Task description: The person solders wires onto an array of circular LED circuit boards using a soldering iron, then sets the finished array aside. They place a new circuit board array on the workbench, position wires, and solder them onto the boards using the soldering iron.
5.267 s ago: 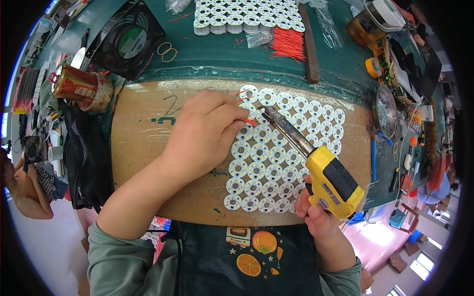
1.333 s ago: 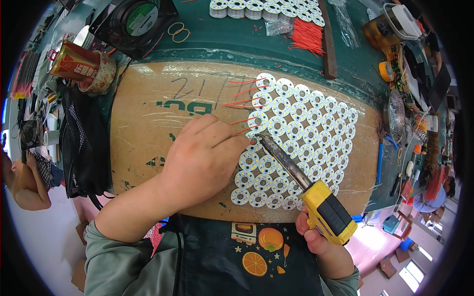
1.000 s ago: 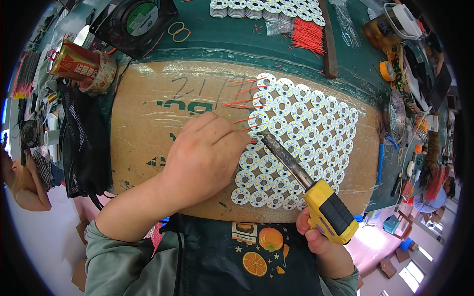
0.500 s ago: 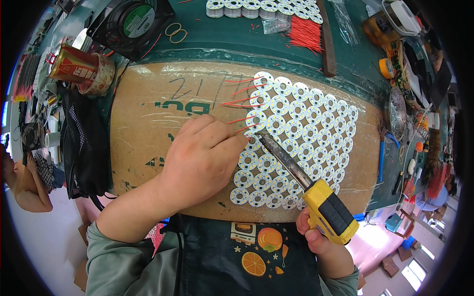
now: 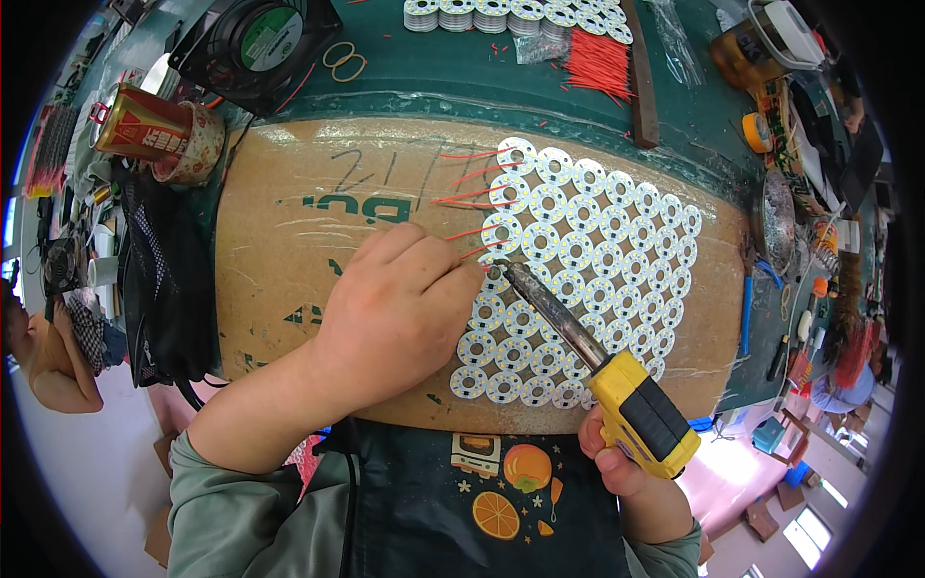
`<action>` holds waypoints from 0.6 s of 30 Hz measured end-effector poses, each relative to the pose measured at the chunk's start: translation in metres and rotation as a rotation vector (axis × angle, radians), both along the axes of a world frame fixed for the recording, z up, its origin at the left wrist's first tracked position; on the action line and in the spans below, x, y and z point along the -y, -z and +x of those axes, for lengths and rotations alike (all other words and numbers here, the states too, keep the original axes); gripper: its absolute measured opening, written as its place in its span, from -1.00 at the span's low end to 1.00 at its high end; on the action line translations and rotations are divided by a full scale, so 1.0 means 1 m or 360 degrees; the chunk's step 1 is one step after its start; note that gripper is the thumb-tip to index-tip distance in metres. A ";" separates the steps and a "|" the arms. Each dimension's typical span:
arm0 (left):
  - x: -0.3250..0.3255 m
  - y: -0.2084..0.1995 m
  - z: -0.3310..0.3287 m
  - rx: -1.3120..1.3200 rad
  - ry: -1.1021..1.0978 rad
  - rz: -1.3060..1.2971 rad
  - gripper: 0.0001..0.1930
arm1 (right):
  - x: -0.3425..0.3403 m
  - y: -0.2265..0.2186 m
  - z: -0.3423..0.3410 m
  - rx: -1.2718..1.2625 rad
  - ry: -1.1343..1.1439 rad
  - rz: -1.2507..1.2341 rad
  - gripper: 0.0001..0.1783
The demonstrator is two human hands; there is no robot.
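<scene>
My right hand (image 5: 617, 462) is wrapped round the yellow and black handle of a soldering iron (image 5: 644, 414). The iron slants up to the left, its metal tip over a round white LED board (image 5: 494, 280) in the left column of a closely packed sheet of such boards. My left hand (image 5: 405, 303) is closed in a pinch beside that same board; a speck of red wire shows at its fingertips, the rest hidden by the fingers. Above it, several red wires (image 5: 466, 234) stick out leftward from the upper boards of that column.
Under the boards lies a brown cardboard sheet (image 5: 279, 250) on a green table. A pile of red wires (image 5: 597, 67) and stacked LED boards (image 5: 472, 12) sit at the back. A black fan (image 5: 260, 39) and a can (image 5: 145, 125) stand far left; a lidded tub (image 5: 761, 48) stands far right.
Both hands stay almost in place. The soldering iron's tip has shifted very slightly left and down on the board at my left fingertips.
</scene>
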State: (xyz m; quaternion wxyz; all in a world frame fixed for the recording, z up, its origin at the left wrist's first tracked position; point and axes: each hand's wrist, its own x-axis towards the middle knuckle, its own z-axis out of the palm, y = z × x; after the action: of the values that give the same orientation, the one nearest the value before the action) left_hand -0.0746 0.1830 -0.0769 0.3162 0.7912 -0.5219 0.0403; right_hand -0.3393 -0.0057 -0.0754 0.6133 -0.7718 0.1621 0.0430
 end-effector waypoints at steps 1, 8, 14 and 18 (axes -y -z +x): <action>0.000 0.000 0.000 0.0012 0.0003 0.0002 -0.79 | 0.000 0.000 0.000 0.0000 -0.0001 0.0000 -0.80; 0.002 -0.001 0.000 0.0010 0.0000 0.0019 -0.82 | 0.000 -0.002 0.003 0.0009 -0.0070 -0.0077 -0.75; 0.001 -0.001 0.000 0.0013 0.0006 0.0031 -0.84 | -0.003 0.000 0.005 0.0090 0.0024 0.0008 -0.75; 0.003 -0.002 -0.001 0.0016 -0.0004 0.0032 -0.86 | -0.006 -0.003 0.007 0.0170 0.0210 0.0410 -0.77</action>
State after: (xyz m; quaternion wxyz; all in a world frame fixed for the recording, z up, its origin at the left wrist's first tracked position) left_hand -0.0754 0.1805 -0.0751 0.3055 0.7948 -0.5229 0.0394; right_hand -0.3323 0.0005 -0.0722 0.7166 -0.6755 0.1728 -0.0182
